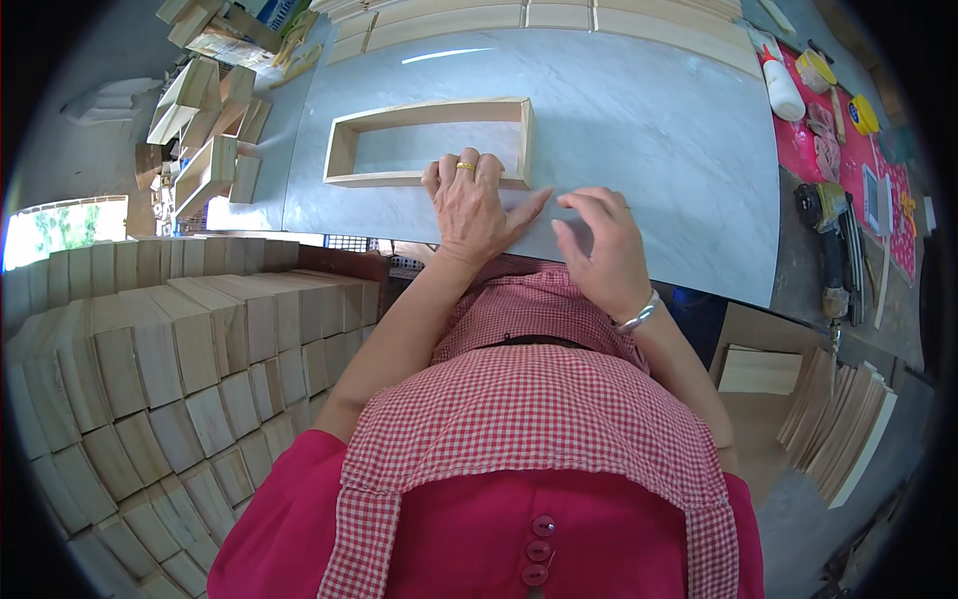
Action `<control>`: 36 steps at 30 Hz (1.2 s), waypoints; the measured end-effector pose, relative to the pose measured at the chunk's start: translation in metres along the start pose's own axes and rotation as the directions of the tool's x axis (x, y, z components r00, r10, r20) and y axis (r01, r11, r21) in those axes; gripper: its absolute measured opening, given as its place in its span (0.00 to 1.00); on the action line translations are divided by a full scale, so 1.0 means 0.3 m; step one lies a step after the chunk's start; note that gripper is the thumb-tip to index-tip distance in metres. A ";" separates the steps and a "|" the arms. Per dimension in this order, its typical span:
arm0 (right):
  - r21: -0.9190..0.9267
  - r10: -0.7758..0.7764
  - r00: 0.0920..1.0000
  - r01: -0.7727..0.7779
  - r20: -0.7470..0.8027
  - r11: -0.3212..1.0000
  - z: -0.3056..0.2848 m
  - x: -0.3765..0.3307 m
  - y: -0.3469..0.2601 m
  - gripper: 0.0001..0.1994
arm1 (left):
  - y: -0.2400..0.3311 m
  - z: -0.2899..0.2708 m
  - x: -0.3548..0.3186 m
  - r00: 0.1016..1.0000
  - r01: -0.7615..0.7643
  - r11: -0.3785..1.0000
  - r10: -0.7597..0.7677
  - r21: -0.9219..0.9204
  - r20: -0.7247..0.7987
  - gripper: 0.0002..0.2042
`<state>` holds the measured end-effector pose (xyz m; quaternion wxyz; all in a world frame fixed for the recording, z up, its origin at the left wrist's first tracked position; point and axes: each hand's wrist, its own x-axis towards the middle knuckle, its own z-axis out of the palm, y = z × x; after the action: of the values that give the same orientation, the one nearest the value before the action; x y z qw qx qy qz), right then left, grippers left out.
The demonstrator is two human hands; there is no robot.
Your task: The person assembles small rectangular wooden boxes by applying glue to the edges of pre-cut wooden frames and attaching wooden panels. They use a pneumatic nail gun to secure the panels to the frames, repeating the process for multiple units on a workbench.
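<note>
Here, marbled tabletop [679,170], stacked wood [165,349], left fingers [465,178] hooking frame [384,180] (right fingers [597,206] parted, empty)

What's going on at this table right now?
A person in a checked apron is at a pale marbled table. Their left hand rests on the near wall of a rectangular wooden frame, fingers reaching over it. The right hand is off the frame, beside the left, with nothing visible in it. More wooden pieces are stacked below at the left.
</note>
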<state>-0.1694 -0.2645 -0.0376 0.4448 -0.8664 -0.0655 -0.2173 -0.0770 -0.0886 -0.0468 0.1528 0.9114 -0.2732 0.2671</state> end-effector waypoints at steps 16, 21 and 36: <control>-0.458 -0.109 0.910 -0.095 -0.401 0.884 -0.324 0.214 0.307 0.24 | -0.007 -0.119 0.012 0.964 0.077 0.986 -0.035 -0.151 0.264 0.34; -0.659 0.173 0.860 -0.484 -0.480 0.577 -0.641 0.366 0.648 0.26 | -0.127 -0.212 0.006 0.978 0.014 0.997 0.002 -0.079 0.208 0.37; -0.695 0.450 0.730 -0.662 -0.515 0.280 -0.830 0.524 1.026 0.42 | -0.079 -0.121 -0.059 0.983 0.023 0.989 0.004 -0.143 0.186 0.12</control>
<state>-0.0131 -0.6592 -0.0707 0.0142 -0.9023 0.4064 -0.1428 -0.0902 -0.0468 -0.0307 0.1937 0.9201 -0.3007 0.1597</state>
